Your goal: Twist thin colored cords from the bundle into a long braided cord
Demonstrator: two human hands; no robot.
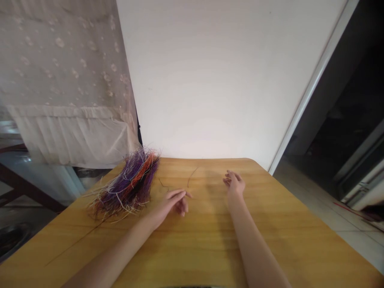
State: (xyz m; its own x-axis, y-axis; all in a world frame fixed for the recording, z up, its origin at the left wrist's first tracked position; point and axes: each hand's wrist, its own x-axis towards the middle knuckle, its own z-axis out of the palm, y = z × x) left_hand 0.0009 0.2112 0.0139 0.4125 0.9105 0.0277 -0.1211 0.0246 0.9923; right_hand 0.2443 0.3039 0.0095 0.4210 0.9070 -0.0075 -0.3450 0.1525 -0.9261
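Observation:
My left hand [178,200] hovers over the middle of the table with its fingers curled and partly bunched. Whatever may be between them is too small to make out. A thin dark strand [192,177] shows just beyond its fingertips; I cannot tell whether it touches them. Farther right, my right hand [234,182] is raised with bent fingers drawn together, and anything in them is too fine to name. Left of both hands lies a thick bundle of thin fibre strands [132,182], purple, orange and whitish, with frayed ends.
The wooden table [192,256] has a white wall [210,80] behind it. A short loose strand [163,184] lies by the bundle, and a long one [75,242] runs toward the left edge. A floral curtain [66,72] hangs at left; tiled floor [312,200] is at right.

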